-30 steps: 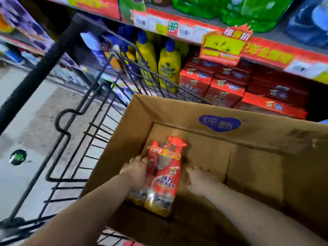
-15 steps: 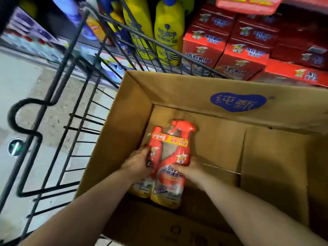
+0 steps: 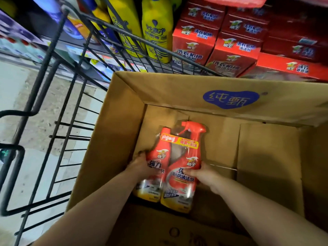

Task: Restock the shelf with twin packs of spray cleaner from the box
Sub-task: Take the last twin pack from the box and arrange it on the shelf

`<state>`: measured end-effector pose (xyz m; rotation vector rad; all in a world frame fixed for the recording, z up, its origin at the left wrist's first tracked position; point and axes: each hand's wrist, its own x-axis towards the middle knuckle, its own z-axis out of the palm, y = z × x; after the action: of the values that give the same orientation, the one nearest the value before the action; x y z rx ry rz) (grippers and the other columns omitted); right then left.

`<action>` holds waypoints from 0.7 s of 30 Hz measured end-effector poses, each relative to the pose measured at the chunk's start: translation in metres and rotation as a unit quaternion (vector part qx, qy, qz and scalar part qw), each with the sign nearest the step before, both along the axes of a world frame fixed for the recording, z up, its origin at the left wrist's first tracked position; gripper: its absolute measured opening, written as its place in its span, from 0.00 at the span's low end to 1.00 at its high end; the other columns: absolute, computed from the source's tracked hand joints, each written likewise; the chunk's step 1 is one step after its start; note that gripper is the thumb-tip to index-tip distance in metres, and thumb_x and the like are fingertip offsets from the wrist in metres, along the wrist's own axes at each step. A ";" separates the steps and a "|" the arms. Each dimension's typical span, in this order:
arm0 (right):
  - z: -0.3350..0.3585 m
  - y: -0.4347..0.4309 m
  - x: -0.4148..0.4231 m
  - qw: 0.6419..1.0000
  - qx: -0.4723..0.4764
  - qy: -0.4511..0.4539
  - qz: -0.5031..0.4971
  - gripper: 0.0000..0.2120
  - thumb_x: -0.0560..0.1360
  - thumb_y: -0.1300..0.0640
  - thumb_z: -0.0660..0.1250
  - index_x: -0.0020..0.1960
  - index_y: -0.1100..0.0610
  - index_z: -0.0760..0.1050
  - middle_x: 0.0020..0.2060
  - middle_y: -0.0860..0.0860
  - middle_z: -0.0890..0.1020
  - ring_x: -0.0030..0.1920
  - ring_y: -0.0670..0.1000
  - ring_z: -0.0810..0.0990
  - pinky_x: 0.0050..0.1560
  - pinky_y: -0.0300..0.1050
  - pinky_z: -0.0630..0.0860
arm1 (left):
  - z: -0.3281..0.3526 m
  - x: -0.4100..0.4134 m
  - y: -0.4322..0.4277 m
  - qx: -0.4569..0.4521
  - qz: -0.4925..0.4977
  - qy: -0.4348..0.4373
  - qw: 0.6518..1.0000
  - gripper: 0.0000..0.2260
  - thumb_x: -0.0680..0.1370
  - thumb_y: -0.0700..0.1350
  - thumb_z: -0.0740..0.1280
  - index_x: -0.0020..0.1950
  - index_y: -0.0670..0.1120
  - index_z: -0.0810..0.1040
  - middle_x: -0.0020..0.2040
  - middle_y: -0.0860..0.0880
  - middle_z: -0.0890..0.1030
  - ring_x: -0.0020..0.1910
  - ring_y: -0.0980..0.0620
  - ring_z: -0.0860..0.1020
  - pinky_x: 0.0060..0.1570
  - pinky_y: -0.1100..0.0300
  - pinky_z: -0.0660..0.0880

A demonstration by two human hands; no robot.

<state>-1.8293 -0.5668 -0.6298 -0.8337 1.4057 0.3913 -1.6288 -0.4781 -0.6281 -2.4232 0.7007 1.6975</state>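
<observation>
A twin pack of spray cleaner [image 3: 179, 157], two red bottles in clear wrap with a yellow band, lies inside the open cardboard box [image 3: 177, 89] in the head view. One bottle has a red trigger head, the other a plain neck. My left hand [image 3: 142, 166] grips the pack's left bottle. My right hand [image 3: 202, 174] grips the right bottle, thumb across its label. The rest of the box floor shows bare cardboard. The shelf [image 3: 177, 65] runs behind the box.
The box sits in a black wire trolley [image 3: 71, 96]. Behind it the shelf holds yellow bottles [image 3: 156, 31] and stacked red cartons [image 3: 236, 48]. Pale floor [image 3: 21, 96] lies to the left beyond the trolley bars.
My right hand moved from the box floor onto the pack, and both hands now hold it. The view tilted down and closer to the box.
</observation>
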 end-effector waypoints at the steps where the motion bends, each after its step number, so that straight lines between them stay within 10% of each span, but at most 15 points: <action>1: 0.000 0.000 -0.002 1.000 0.004 0.004 -0.004 0.28 0.69 0.59 0.75 0.66 0.58 0.69 0.60 0.56 0.79 0.58 0.56 0.78 0.54 0.47 0.76 | -0.002 -0.002 0.000 0.004 0.017 0.002 1.000 0.47 0.66 0.52 0.77 0.77 0.46 0.53 0.73 0.41 0.62 0.71 0.43 0.66 0.65 0.56 0.67; 7: 0.003 0.002 -0.003 0.999 0.010 -0.002 -0.040 0.24 0.70 0.57 0.74 0.63 0.56 0.70 0.54 0.53 0.80 0.49 0.53 0.79 0.44 0.45 0.75 | -0.002 0.003 -0.004 0.012 0.090 0.020 0.996 0.55 0.56 0.53 0.82 0.75 0.44 0.56 0.70 0.42 0.70 0.65 0.43 0.73 0.62 0.49 0.73; 10: 0.009 0.002 -0.004 0.999 -0.016 0.003 -0.040 0.22 0.69 0.56 0.75 0.59 0.54 0.71 0.55 0.54 0.81 0.53 0.55 0.80 0.48 0.50 0.78 | 0.003 0.006 -0.005 -0.008 0.132 0.022 0.991 0.43 0.64 0.47 0.80 0.73 0.42 0.60 0.67 0.42 0.72 0.62 0.43 0.75 0.60 0.53 0.74; 17: 0.054 -0.007 -0.017 0.998 -0.053 -0.010 -0.027 0.20 0.71 0.57 0.73 0.56 0.50 0.65 0.52 0.50 0.77 0.53 0.53 0.77 0.50 0.51 0.76 | 0.029 -0.008 0.001 -0.061 0.166 0.122 0.977 0.37 0.66 0.43 0.79 0.71 0.42 0.66 0.57 0.44 0.79 0.46 0.47 0.80 0.31 0.63 0.77; 21: 0.081 -0.017 -0.023 0.994 -0.103 0.013 -0.014 0.27 0.67 0.58 0.76 0.62 0.54 0.67 0.58 0.53 0.78 0.59 0.56 0.78 0.57 0.54 0.77 | 0.059 -0.014 -0.007 -0.093 0.151 0.144 0.974 0.40 0.56 0.53 0.81 0.64 0.46 0.71 0.57 0.44 0.80 0.52 0.47 0.81 0.51 0.56 0.79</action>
<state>-1.8525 -0.5837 -0.5487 -0.9791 1.4966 0.2385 -1.6432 -0.4855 -0.5686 -2.5416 0.5656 2.2286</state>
